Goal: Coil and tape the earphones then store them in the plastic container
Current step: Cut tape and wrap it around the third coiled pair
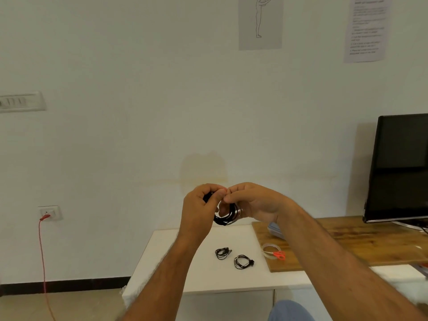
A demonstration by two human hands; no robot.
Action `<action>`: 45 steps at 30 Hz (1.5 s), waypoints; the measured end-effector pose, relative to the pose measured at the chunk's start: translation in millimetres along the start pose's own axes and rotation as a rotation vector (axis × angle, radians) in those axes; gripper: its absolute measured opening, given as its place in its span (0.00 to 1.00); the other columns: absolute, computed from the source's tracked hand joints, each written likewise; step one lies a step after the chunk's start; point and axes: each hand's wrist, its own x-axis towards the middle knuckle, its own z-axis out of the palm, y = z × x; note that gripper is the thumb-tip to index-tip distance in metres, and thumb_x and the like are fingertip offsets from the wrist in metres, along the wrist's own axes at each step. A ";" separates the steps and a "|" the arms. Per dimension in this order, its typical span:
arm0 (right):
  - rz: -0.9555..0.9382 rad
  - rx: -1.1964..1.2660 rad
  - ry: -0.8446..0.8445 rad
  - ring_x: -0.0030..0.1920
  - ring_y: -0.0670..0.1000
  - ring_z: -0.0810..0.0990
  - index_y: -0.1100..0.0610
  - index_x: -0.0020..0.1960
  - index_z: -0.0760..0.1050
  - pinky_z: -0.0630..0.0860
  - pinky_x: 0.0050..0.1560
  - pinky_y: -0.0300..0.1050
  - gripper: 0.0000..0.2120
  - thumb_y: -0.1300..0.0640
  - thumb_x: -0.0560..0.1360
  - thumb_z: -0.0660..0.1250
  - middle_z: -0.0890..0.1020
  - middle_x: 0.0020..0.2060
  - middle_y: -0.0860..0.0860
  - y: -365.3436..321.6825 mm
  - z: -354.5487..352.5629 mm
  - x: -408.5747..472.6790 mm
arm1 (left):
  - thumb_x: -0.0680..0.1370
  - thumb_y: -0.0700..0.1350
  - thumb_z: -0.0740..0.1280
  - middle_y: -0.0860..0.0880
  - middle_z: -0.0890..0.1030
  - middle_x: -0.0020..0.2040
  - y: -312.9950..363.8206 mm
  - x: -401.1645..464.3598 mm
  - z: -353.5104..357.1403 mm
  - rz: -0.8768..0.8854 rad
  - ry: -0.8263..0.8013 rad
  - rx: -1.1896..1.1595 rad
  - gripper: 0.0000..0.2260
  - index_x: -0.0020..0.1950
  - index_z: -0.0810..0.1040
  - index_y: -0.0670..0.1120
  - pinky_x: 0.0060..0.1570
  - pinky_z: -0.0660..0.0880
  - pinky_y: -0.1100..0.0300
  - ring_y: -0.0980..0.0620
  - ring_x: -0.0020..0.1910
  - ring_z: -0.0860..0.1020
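Presently: left hand (201, 206) and right hand (252, 202), raised above the white table (176, 262), fingers curled, together pinching a black earphone coil (228, 216). Two coiled earphones (222, 253) lie on the table. Tape roll (269, 250) and orange scissors (278, 254) rest on the wooden board (347, 242); plastic container (274, 230) mostly hidden behind the right wrist.

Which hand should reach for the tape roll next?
Right, probably. The tape roll and scissors lie on the wooden board on the right hand's side; the left hand can keep gripping the coiled earphones.
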 end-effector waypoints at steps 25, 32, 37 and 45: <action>0.246 -0.124 0.334 0.38 0.46 0.80 0.59 0.52 0.82 0.72 0.42 0.41 0.10 0.53 0.75 0.71 0.86 0.43 0.55 173.0 10.0 80.4 | 0.78 0.39 0.68 0.47 0.76 0.36 -187.2 -10.3 7.7 -0.734 0.104 -0.290 0.04 0.48 0.83 0.41 0.35 0.75 0.63 0.54 0.33 0.74; 0.355 0.071 0.308 0.44 0.51 0.86 0.56 0.57 0.77 0.82 0.46 0.49 0.14 0.57 0.73 0.75 0.85 0.45 0.54 240.7 9.6 120.7 | 0.79 0.38 0.66 0.46 0.76 0.35 -258.5 -5.4 10.1 -0.967 0.328 -0.486 0.04 0.48 0.81 0.40 0.34 0.74 0.62 0.53 0.31 0.74; 0.443 0.109 0.388 0.39 0.51 0.85 0.58 0.55 0.77 0.83 0.43 0.51 0.10 0.62 0.74 0.72 0.85 0.42 0.56 289.0 12.8 154.9 | 0.79 0.38 0.67 0.46 0.77 0.35 -315.4 -3.6 15.0 -1.065 0.409 -0.487 0.04 0.47 0.80 0.40 0.36 0.76 0.61 0.52 0.31 0.74; 0.551 0.127 0.468 0.34 0.50 0.83 0.59 0.53 0.76 0.82 0.40 0.51 0.10 0.65 0.73 0.70 0.84 0.40 0.57 357.3 3.0 206.6 | 0.82 0.50 0.62 0.44 0.80 0.36 -407.5 0.1 16.0 -1.182 0.368 -0.435 0.14 0.51 0.79 0.39 0.47 0.79 0.51 0.50 0.37 0.79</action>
